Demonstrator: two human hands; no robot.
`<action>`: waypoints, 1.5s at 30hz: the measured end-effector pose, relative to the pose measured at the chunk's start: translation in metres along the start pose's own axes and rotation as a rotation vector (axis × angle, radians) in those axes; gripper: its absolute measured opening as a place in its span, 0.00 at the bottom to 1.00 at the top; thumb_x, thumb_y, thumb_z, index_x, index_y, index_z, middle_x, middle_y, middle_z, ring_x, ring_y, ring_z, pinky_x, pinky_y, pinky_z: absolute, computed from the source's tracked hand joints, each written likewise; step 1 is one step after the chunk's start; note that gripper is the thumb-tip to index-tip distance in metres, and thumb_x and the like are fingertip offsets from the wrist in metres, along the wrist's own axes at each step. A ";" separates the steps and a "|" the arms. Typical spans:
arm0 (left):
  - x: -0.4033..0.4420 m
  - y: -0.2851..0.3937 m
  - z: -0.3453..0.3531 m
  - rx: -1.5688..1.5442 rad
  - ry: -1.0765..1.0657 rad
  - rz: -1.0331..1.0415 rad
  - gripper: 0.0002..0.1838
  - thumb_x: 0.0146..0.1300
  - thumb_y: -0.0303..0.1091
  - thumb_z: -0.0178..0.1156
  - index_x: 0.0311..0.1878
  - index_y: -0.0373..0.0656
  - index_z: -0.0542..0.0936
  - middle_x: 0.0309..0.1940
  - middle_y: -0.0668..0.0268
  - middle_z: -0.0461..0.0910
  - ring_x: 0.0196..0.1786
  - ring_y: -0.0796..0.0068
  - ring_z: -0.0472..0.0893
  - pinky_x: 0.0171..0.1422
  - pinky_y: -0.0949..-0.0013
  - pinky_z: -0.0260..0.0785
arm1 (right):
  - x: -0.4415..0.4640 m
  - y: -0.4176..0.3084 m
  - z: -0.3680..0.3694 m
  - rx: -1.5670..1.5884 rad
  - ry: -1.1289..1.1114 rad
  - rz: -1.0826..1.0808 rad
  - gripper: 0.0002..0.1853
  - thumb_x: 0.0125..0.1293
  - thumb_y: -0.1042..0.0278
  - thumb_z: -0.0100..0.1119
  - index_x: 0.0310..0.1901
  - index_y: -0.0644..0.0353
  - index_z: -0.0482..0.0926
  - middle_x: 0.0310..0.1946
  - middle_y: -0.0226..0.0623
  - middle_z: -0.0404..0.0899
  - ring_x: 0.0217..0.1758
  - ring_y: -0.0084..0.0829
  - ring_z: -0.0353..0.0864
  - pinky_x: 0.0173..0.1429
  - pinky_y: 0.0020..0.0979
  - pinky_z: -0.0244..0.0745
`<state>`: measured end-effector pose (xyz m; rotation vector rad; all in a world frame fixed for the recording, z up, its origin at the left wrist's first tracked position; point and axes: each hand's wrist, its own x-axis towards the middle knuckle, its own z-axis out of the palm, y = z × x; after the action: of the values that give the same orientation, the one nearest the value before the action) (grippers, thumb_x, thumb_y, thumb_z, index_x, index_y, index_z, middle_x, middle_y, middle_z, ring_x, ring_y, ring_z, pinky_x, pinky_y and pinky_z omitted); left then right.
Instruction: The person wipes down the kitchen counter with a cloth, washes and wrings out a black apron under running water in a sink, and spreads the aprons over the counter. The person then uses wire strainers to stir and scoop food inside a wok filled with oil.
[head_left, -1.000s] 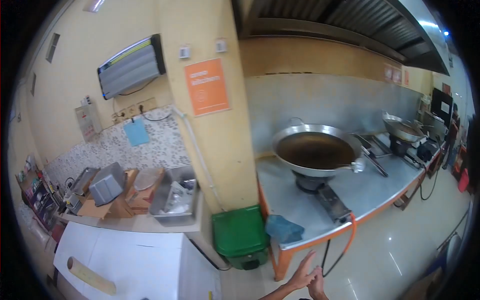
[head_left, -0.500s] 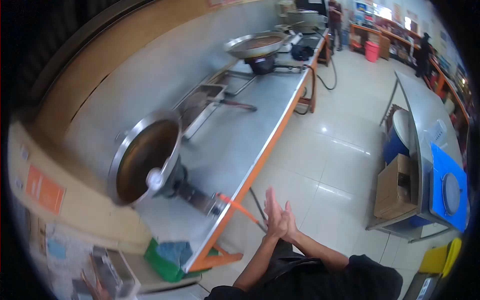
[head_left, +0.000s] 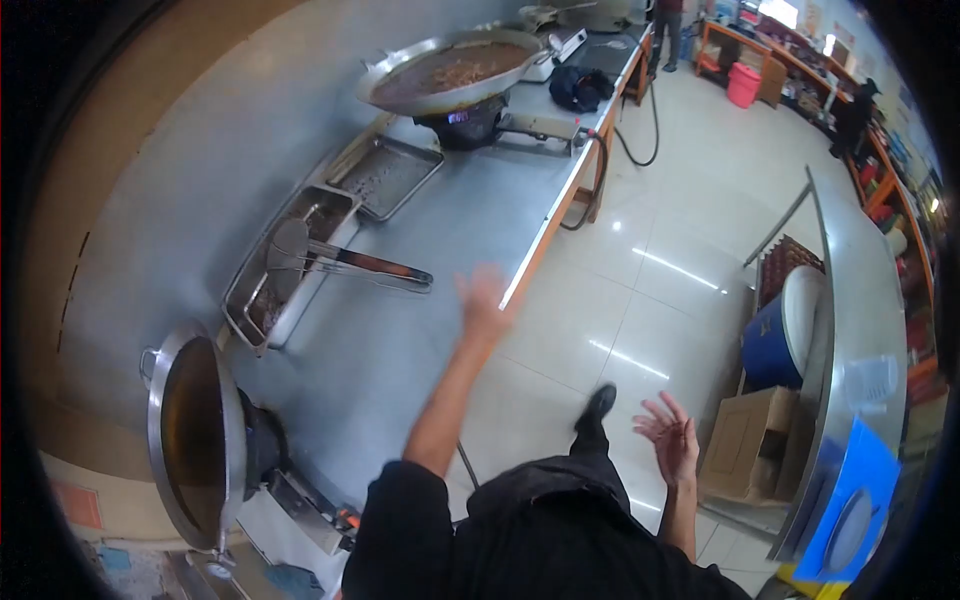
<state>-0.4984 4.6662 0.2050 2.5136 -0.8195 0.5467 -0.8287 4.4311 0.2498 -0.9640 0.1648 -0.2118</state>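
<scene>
over the edge of the metal table (head_left: 385, 345), your left hand (head_left: 485, 302) is blurred, but its fingers look wide apart, and i can see nothing held in it. your right hand (head_left: 672, 440) is up above the shiny floor (head_left: 570, 335), fingers spread, with no thing in the palm. nearest your left hand is the strainer (head_left: 372, 263), whose round net rests on the long metal tray (head_left: 303, 318) while its handle sticks out over the table. it looks light and stiff, but the thin net could bend if you squeeze it. it may be greasy too, so the dark handle looks like the best part to hold.
</scene>
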 end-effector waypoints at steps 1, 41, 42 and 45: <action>0.020 -0.031 -0.004 0.089 -0.030 -0.064 0.24 0.58 0.51 0.58 0.51 0.45 0.77 0.57 0.58 0.72 0.65 0.56 0.64 0.67 0.31 0.40 | 0.019 -0.004 -0.030 -0.113 0.126 0.064 0.35 0.68 0.40 0.41 0.66 0.61 0.59 0.57 0.48 0.72 0.54 0.37 0.76 0.54 0.37 0.70; 0.781 -0.048 0.420 0.003 0.587 -0.937 0.14 0.57 0.35 0.65 0.41 0.34 0.80 0.29 0.61 0.81 0.34 0.72 0.79 0.42 0.72 0.70 | 1.246 -0.211 -0.058 -0.744 -0.779 -0.345 0.10 0.58 0.73 0.62 0.41 0.66 0.79 0.34 0.38 0.82 0.36 0.24 0.78 0.43 0.26 0.72; 0.780 -0.057 0.424 -0.192 0.472 -1.064 0.14 0.57 0.35 0.65 0.38 0.33 0.80 0.27 0.63 0.80 0.32 0.75 0.77 0.39 0.74 0.68 | 1.258 -0.227 -0.054 -0.548 -0.819 -0.302 0.09 0.58 0.76 0.61 0.41 0.68 0.79 0.33 0.35 0.81 0.35 0.20 0.75 0.42 0.23 0.71; 0.792 -0.034 0.386 -0.399 0.439 -1.183 0.12 0.56 0.34 0.66 0.29 0.33 0.80 0.21 0.68 0.75 0.26 0.83 0.70 0.34 0.78 0.63 | 1.303 -0.277 -0.049 -0.644 -0.739 -0.453 0.09 0.59 0.77 0.62 0.42 0.67 0.79 0.32 0.31 0.80 0.36 0.19 0.76 0.42 0.22 0.71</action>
<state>0.2026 4.1339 0.2636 1.9224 0.6583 0.3985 0.3907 3.9119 0.3929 -1.6539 -0.7129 -0.2062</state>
